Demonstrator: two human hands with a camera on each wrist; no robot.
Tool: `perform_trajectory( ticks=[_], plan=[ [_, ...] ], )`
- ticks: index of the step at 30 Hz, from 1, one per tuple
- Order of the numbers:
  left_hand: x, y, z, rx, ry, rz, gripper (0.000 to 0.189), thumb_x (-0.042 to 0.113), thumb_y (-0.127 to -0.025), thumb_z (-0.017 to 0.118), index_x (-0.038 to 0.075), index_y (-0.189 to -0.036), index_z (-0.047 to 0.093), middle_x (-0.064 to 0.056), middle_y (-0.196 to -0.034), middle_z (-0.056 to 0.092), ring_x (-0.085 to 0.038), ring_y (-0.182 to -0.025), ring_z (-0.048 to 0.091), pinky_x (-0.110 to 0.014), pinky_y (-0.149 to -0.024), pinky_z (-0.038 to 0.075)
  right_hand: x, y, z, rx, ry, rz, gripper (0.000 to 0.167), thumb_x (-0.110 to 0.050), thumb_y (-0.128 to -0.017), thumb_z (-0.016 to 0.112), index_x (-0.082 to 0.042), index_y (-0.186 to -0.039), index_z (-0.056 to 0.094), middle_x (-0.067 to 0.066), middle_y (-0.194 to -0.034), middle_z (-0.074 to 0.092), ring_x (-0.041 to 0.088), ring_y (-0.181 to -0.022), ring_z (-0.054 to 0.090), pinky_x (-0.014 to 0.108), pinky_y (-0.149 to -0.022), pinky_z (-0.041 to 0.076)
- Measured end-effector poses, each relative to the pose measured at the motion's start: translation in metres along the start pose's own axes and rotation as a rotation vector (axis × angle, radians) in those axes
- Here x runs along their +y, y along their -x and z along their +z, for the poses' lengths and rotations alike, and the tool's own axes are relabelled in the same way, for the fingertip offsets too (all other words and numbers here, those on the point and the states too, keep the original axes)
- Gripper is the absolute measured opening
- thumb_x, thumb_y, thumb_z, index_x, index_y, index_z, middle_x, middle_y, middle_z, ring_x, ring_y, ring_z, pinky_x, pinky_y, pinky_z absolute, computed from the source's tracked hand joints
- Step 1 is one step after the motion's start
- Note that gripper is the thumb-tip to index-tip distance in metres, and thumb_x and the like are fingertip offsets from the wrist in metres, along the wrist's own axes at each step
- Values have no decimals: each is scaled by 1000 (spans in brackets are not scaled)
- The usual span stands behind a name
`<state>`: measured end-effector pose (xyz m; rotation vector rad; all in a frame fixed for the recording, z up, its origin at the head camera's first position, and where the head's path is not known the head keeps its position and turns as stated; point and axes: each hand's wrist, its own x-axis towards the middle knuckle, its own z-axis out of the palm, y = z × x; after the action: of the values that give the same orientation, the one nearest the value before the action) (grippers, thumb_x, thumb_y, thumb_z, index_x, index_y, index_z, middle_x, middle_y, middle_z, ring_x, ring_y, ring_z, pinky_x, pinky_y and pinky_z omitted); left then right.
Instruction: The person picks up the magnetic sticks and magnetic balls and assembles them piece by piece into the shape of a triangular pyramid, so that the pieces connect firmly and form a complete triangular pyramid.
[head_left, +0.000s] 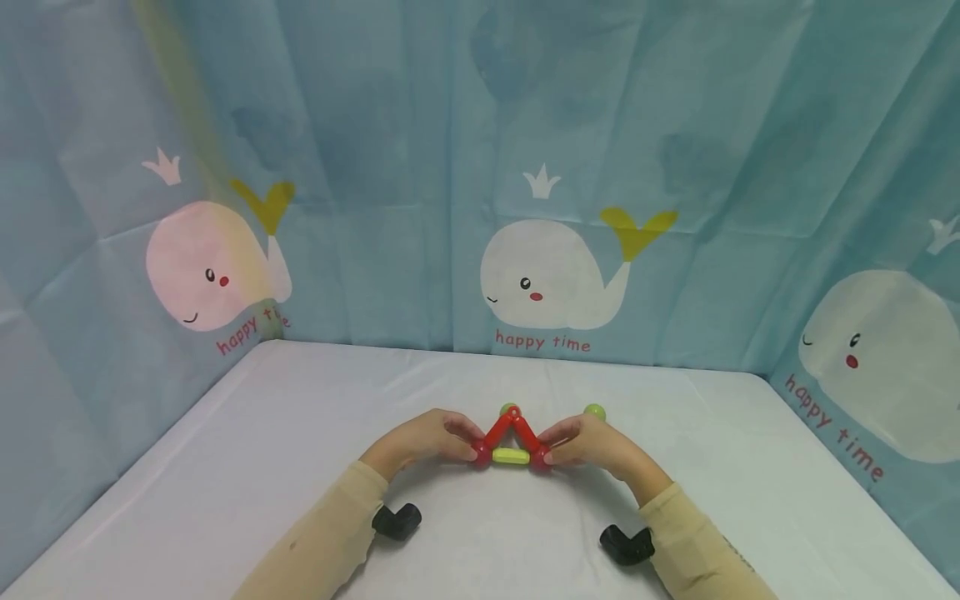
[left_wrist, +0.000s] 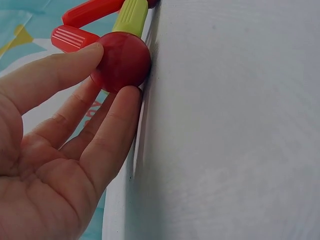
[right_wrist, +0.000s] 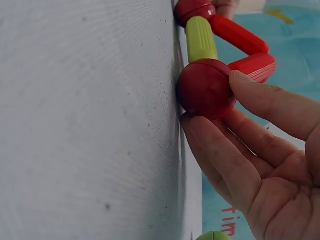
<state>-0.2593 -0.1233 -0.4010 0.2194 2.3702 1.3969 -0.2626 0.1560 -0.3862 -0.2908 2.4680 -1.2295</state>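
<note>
A small triangle of toy rods and balls sits on the table in the head view. Its base is a yellow-green rod (head_left: 512, 456) joining a left red ball (head_left: 481, 454) and a right red ball (head_left: 540, 457). Two red rods, a left one (head_left: 497, 432) and a right one (head_left: 527, 434), lean together and meet at the top. My left hand (head_left: 438, 436) pinches the left ball between thumb and fingers, as the left wrist view shows up close on that red ball (left_wrist: 122, 62). On the other side my right hand (head_left: 596, 443) holds the right red ball (right_wrist: 206, 89) likewise.
One green ball (head_left: 507, 408) shows just behind the triangle's top, and another green ball (head_left: 595, 411) lies behind my right hand. The white table (head_left: 300, 433) ends at a blue curtain (head_left: 375, 275) printed with whales. A black wrist piece (head_left: 397, 522) projects from each sleeve.
</note>
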Motion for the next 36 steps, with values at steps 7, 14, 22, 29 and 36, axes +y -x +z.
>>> perform_trajectory(
  ticks=[7, 14, 22, 29, 36],
  plan=[
    [-1, 0, -1, -10, 8, 24, 28, 15, -82, 78, 13, -110, 73, 0, -110, 70, -16, -103, 60, -40, -96, 50, -5, 5, -7, 37, 20, 31, 30, -17, -83, 78, -10, -112, 75, 3, -105, 75, 13, -90, 67, 36, -84, 58],
    [0, -1, 1, -13, 13, 22, 28, 15, -82, 77, 12, -110, 73, 0, -109, 70, -15, -99, 62, -38, -94, 52, -8, 9, -34, 228, -53, -1, 45, -31, -87, 76, -6, -123, 68, 9, -117, 73, 19, -104, 69, 44, -97, 54],
    [0, 0, -2, -20, 44, 25, 29, 13, -82, 77, 9, -110, 72, -2, -109, 71, -15, -96, 63, -35, -92, 53, 4, 5, -58, 388, -83, 10, 55, -41, -89, 71, -8, -133, 62, 14, -135, 64, 32, -130, 55, 58, -114, 35],
    [-1, -1, -2, -31, 44, 22, 29, 14, -83, 77, 10, -111, 72, -1, -109, 70, -14, -96, 63, -34, -90, 54, 19, -4, -64, 361, -136, 131, 61, -39, -89, 72, -3, -136, 58, 19, -144, 55, 34, -134, 52, 51, -115, 38],
    [-4, -2, -2, -28, 39, 22, 29, 14, -82, 77, 10, -110, 72, -1, -110, 70, -15, -99, 61, -34, -91, 52, 27, -11, -69, 316, -181, 168, 57, -31, -89, 73, 1, -134, 58, 21, -143, 54, 33, -131, 56, 51, -115, 37]
  ],
)
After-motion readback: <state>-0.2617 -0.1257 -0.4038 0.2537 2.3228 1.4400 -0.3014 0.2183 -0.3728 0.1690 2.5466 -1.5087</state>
